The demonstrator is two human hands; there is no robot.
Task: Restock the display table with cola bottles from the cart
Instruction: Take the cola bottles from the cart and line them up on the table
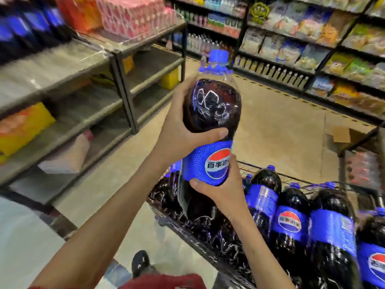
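Held bottle: your cola bottle (210,105) is off the cart and up in the air, clasped between both your hands, cap uppermost and nearly upright
Contents: dark brown cola behind clear, smooth plastic; white highlights trace a faceted pattern on the rounded shoulder just above your left thumb
Cap: blue ridged screw cap (218,56) over a blue neck ring; well above your left fingers
Label: glossy blue wrap (208,161) with a fine dotted texture and a round red, white and blue logo; it begins just below your left thumb and runs under your right fingers
Left hand: your left hand (179,130) is curled round the wide upper body; the thumb lies flat across the front; the fingers wrap behind, out of sight
Right hand: your right hand (220,190) clamps the lower part of the label; thumb on the front edge, fingers wrapped round the right side
Cart: black wire cart (277,174) below your right fingers; matching bottles (291,224) packed side by side in it, caps pointing away from you
Display table: grey boards on a dark frame (52,65), to the left of your left fingers; blurred blue-labelled bottles (31,28) stand on its top at the far left
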